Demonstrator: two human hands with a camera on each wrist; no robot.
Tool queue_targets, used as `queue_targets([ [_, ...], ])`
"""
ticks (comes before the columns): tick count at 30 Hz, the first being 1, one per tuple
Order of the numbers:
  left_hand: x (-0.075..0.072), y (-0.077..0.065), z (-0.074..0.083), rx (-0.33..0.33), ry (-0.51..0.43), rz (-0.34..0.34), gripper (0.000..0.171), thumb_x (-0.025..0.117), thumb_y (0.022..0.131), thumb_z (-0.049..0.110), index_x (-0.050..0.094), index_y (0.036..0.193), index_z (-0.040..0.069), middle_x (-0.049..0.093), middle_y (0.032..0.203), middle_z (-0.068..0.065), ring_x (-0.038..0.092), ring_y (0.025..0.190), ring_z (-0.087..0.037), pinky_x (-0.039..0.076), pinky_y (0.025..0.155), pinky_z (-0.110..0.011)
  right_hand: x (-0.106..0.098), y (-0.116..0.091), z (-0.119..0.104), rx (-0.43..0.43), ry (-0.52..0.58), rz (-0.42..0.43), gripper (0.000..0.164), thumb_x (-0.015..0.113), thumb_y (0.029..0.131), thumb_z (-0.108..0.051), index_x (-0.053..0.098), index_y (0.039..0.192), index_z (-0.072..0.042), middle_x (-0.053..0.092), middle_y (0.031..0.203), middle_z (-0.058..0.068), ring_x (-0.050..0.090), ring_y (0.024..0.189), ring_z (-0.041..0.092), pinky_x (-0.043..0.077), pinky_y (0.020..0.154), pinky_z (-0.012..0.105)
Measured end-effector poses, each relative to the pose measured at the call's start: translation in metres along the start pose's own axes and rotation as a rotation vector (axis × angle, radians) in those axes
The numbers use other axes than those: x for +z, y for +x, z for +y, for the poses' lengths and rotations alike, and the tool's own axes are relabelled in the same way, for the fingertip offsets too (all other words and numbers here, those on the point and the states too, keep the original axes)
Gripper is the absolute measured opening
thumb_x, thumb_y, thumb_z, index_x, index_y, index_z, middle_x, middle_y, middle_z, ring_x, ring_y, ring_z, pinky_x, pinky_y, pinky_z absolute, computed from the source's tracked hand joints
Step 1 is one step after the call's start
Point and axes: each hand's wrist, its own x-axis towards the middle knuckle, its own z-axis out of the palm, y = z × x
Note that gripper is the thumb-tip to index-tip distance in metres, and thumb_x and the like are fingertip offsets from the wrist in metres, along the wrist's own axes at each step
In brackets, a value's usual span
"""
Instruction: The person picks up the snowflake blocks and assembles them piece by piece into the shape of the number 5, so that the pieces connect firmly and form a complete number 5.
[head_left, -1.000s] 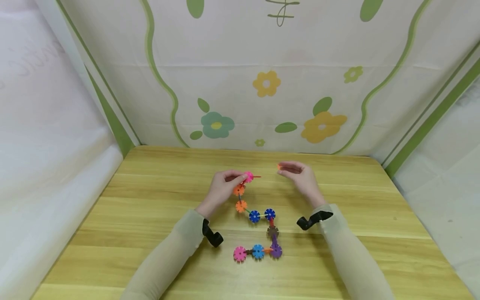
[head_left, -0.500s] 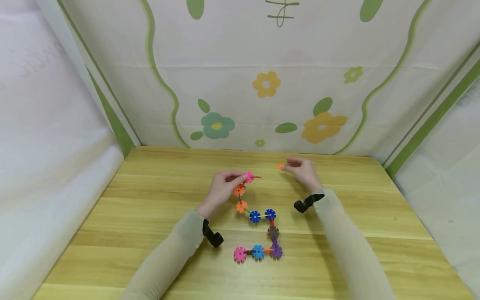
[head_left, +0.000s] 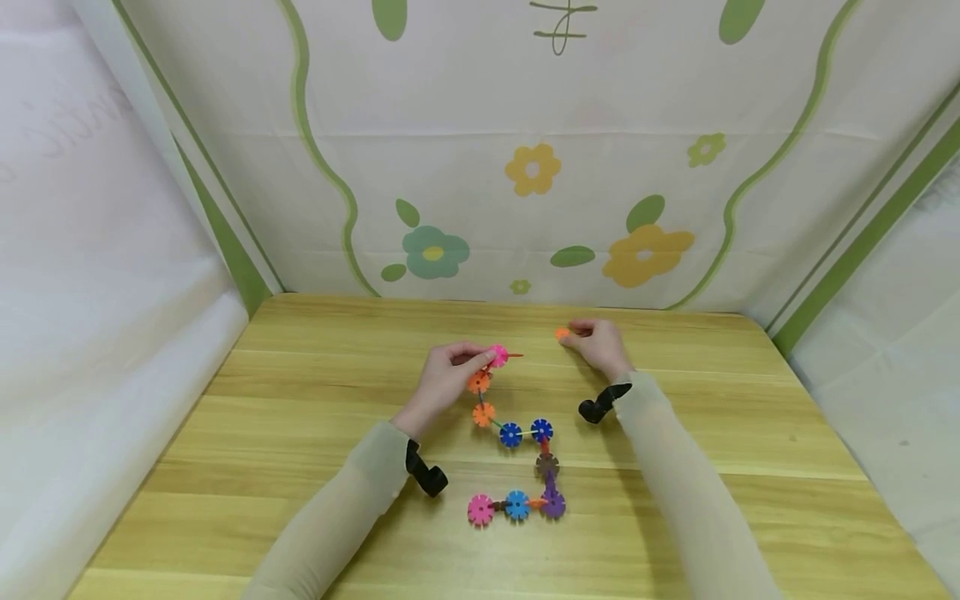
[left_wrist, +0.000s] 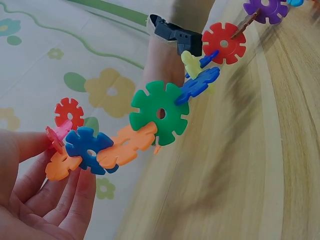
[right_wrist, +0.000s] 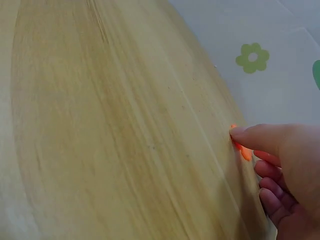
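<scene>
My left hand pinches a pink snowflake disc at the far end of a chain of slotted plastic discs. Fixed to that pink disc, a red disc points right, edge-on in the head view. From there the chain runs through orange, green and dark blue discs, then brown and purple ones, and ends at another pink disc. To the right, near the table's back, my right hand pinches a loose orange disc between thumb and fingers, apart from the chain.
The wooden table meets a white cloth backdrop with printed flowers along its back edge. White cloth also hangs at both sides. A black wrist strap sits on the left forearm, another on the right.
My right hand has shifted its grip on the orange disc, and the right wrist has moved slightly left and away from me. My left hand and the chain have stayed nearly still.
</scene>
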Motion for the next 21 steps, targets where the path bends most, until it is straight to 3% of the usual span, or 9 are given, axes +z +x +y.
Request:
queue_targets([
  [6,0.0,-0.001,0.0,-0.001,0.004,0.001,0.023,0.073,0.097,0.03,0.077,0.109,0.011,0.074,0.098,-0.001,0.068,0.09,-0.02,0.056,0.076,-0.032,0.001,0.002,0.0,0.003,-0.032,-0.003,0.037,0.073,0.096,-0.018,0.068,0.127,0.002,0.066,0.122,0.02,0.059,0.108,0.034,0.047,0.096,0.047],
  [14,0.0,-0.001,0.002,0.005,0.004,0.02,0.024,0.075,0.096,0.029,0.077,0.108,0.009,0.074,0.097,-0.002,0.068,0.087,-0.019,0.055,0.073,-0.029,0.003,-0.003,-0.004,0.019,0.067,0.01,0.034,0.073,0.096,-0.016,0.066,0.125,-0.001,0.067,0.109,0.015,0.062,0.1,0.03,0.049,0.091,0.044],
  [21,0.0,-0.001,0.003,0.01,0.001,0.021,0.026,0.075,0.096,0.03,0.077,0.108,0.007,0.074,0.097,-0.003,0.068,0.088,-0.019,0.055,0.075,-0.031,0.001,-0.015,-0.016,0.002,0.154,-0.029,0.029,0.072,0.098,-0.023,0.072,0.122,-0.007,0.07,0.112,0.011,0.064,0.104,0.027,0.053,0.091,0.043],
])
